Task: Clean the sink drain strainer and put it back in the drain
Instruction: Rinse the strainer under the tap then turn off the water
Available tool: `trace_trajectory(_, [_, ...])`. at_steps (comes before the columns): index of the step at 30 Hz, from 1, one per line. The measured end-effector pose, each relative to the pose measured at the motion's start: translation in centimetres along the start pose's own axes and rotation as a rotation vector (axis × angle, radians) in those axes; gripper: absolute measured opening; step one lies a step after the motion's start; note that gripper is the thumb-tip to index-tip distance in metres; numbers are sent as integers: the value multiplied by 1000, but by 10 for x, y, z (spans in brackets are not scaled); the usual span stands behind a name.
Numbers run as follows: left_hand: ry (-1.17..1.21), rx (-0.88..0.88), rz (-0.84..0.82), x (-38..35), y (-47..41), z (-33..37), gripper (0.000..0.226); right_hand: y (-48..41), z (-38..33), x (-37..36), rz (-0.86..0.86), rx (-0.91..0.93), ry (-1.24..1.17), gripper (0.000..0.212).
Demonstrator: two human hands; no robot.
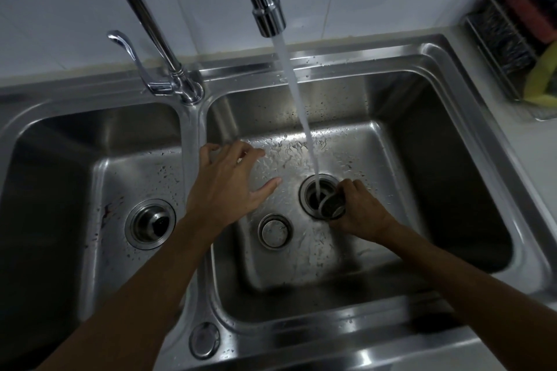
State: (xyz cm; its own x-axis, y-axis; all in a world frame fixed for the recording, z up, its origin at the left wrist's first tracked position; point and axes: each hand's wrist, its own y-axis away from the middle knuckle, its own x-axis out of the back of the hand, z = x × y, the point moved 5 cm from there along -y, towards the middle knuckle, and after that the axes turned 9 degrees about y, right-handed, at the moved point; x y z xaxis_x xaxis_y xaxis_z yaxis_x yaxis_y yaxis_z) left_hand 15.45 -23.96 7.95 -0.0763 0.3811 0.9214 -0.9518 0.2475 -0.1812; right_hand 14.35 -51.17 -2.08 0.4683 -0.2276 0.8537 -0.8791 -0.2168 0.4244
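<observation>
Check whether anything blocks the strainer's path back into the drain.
Nothing solid does: the right hand holds the strainer tilted over the drain; only the water stream falls into it. The round cover lies aside.

I'm seeing the strainer (333,205), a small round metal basket with a dark mesh wall, lying tipped on its side over the right edge of the open drain (303,194), my right hand (363,211) gripping it.

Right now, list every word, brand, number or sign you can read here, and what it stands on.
None can be read.
The faucet, sink, strainer and loose stopper show no lettering.
The sponge rack at the upper right is too blurred to tell.
</observation>
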Motion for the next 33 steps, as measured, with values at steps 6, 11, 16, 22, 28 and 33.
trace_trajectory(6, [-12, -11, 4, 1, 1, 1, 64, 12, -12, -13, -93, 143, -8, 90])
trace_trajectory(11, [-1, 1, -13, 1, 0, 1, 65, 23, -9, -27, -241, 169, 336, 118])
trace_trajectory(16, [107, -47, 97, 14, 5, 6, 58, 30, -41, 10, -146, 172, 297, 100])
trace_trajectory(22, [30, 35, 368, 80, -11, -31, 53, 11, -152, 74, -47, 130, -941, 46])
trace_trajectory(28, [-177, 158, 477, 156, -43, -104, 49, -44, -273, 102, -189, 83, -1846, 41])
trace_trajectory(33, [-241, 160, 227, 152, -71, -145, 55, -67, -302, 92, -38, -26, -2024, 56])
